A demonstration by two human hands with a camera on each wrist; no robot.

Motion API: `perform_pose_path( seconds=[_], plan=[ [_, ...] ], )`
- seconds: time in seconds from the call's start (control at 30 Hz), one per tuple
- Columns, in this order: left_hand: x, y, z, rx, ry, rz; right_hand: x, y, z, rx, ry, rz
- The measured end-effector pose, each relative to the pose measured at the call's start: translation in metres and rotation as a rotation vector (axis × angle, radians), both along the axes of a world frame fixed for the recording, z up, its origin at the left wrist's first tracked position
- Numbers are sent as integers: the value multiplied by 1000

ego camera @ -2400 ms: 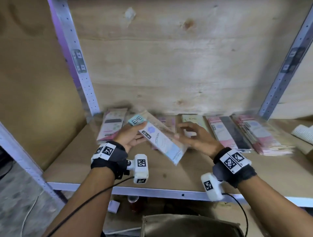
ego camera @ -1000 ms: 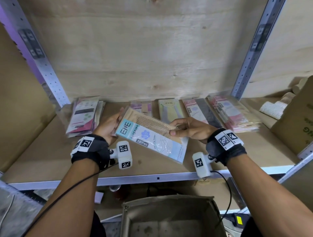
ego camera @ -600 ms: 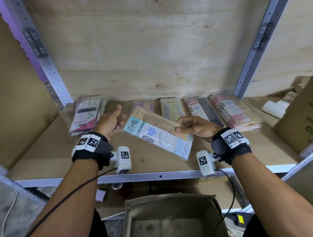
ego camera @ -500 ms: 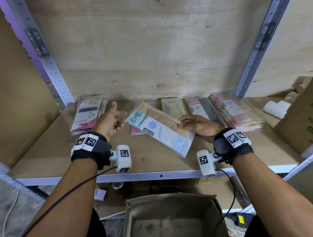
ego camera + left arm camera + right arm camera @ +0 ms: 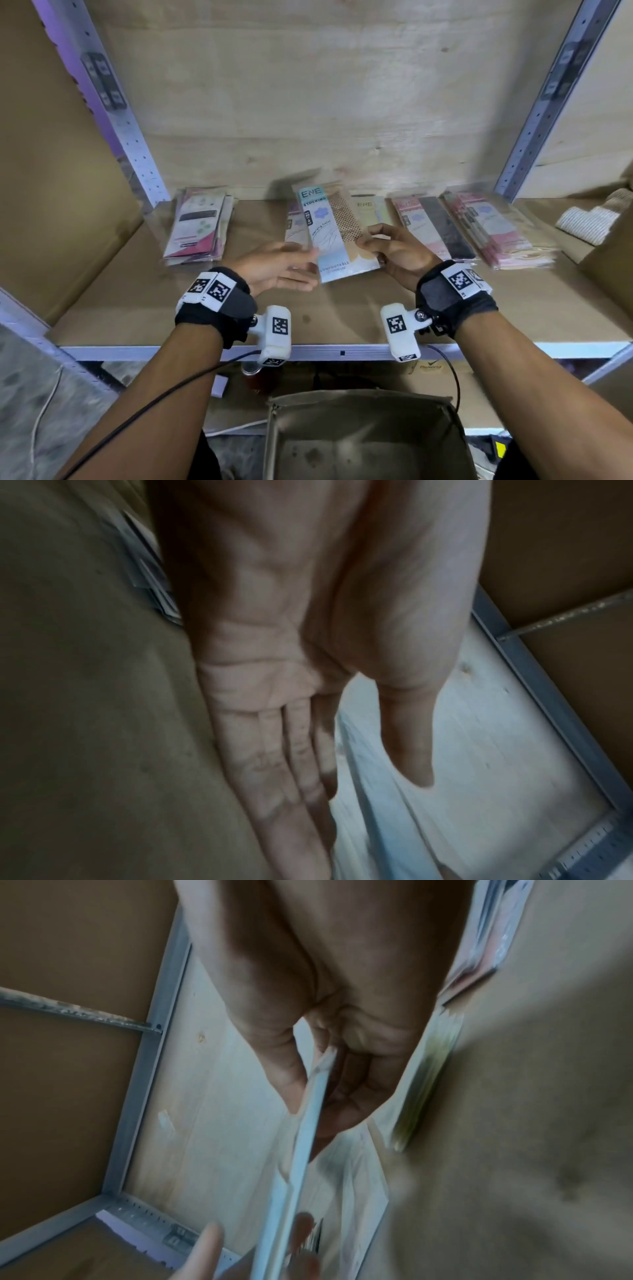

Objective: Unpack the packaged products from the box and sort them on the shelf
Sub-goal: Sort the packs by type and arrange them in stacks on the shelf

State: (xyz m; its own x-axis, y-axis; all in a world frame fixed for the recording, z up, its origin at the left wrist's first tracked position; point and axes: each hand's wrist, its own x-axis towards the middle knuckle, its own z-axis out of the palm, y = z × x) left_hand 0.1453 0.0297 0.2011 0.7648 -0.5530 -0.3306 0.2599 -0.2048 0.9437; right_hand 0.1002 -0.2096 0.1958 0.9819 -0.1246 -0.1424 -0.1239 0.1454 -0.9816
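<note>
Right hand pinches the packet by its right edge, thumb on one face and fingers behind, holding it above the shelf in front of the rows of packets. Left hand, fingers straight and palm up, sits just beside the packet's lower left corner, holding nothing. Box stands below.

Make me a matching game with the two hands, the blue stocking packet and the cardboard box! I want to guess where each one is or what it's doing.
Things:
1. left hand
2. right hand
3. blue stocking packet
4. cardboard box

States:
A. below the shelf edge, top open
B. fingers straight, gripping nothing
C. pinching the packet's edge
D. held up above the shelf board

Pairs: 1-B, 2-C, 3-D, 4-A
</note>
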Motion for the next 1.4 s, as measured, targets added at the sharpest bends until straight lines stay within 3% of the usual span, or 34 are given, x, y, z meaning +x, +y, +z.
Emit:
perform_pose_path(
  seconds=[0.17, 0.6, 0.83, 1.23, 1.4],
  plan=[
    [8, -2, -5, 37, -135, 108, 18, 17, -5, -49, 41, -62],
    [46, 3, -11, 241, -237, 320, 83, 45, 21, -883, 254, 9],
    [55, 1, -14, 403, -283, 326, 96, 61, 18, -996, 343, 46],
    [50, 1, -3, 386, -164, 339, 98, 69, 13, -1144, 334, 66],
    [49, 2, -3, 418, -192, 327, 99, 71, 12, -1245, 326, 64]
  ],
)
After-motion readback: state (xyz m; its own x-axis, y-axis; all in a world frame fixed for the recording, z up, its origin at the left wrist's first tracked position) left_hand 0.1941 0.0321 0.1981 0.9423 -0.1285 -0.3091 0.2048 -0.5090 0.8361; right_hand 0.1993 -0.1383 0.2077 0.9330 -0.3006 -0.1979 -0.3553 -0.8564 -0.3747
